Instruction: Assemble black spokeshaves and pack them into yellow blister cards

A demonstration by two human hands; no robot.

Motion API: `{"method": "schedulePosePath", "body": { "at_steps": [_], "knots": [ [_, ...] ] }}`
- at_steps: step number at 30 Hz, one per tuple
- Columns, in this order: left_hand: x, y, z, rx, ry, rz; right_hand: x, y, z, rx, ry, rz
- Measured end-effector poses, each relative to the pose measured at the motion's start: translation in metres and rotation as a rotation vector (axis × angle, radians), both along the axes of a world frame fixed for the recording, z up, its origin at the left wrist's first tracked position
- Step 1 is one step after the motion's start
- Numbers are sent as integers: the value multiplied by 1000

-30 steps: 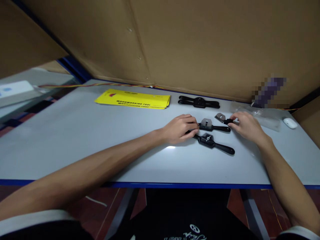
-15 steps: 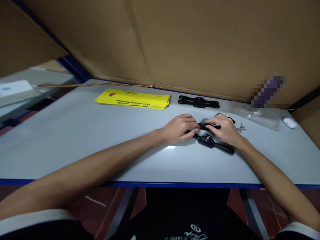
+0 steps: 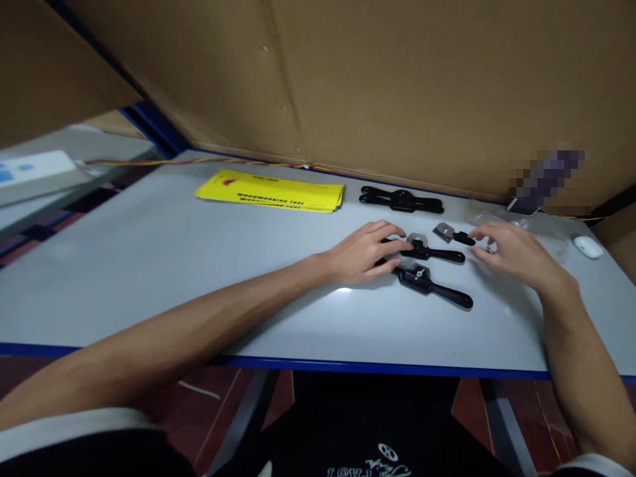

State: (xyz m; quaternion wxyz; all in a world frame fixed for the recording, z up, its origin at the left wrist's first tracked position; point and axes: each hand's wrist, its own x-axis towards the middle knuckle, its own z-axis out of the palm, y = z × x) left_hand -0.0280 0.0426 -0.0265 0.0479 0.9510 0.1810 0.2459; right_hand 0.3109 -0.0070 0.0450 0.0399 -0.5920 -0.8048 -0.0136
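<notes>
My left hand (image 3: 365, 254) lies over the left handle of a black spokeshave (image 3: 444, 256), holding it to the table with a finger on its body. A grey blade (image 3: 416, 240) sits at the middle of that spokeshave. Closer to me lies a second black spokeshave (image 3: 450, 295) with a blade and a silver screw; its left end is under my left hand. My right hand (image 3: 517, 255) hovers with thumb and fingers apart beside a black cap plate (image 3: 464, 238). Loose grey blades (image 3: 444, 232) touch or adjoin that plate. Small silver screws (image 3: 491, 248) are partly hidden by my right fingers.
More black spokeshaves (image 3: 401, 200) lie at the back. Yellow cards (image 3: 271, 192) printed "WOODWORKING TOOL" are stacked left of them. A clear plastic bag (image 3: 546, 238), a white mouse (image 3: 587, 247) and a blurred-out upright object (image 3: 546, 182) are on the right. A cardboard wall (image 3: 397, 86) closes the back.
My right hand has left the middle of the upper spokeshave and moved right, toward the cap plate and silver screws. My left hand stays on the spokeshave. The view has shifted slightly.
</notes>
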Motion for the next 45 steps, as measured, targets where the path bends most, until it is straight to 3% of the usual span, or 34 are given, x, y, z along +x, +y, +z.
{"method": "schedulePosePath", "body": {
  "at_steps": [6,15,21,25,29,32,37,45],
  "knots": [
    [0,2,-2,-67,76,1,20,2,-2,-234,-100,-41],
    [-3,4,-6,-122,107,-8,7,2,-2,-224,-47,-82],
    [-4,4,-6,-135,93,-49,11,2,-4,-234,-36,-97],
    [-5,3,-3,-194,-3,-58,12,4,-11,-194,15,-60],
    [-4,10,7,-305,-66,24,6,5,-19,-154,0,-27],
    [2,28,12,-405,-35,56,-1,5,-22,-31,55,40],
    [19,61,13,-570,21,5,-20,5,-25,207,286,130],
    [28,54,10,-507,11,-31,-57,0,-44,224,476,312]
  ]
}}
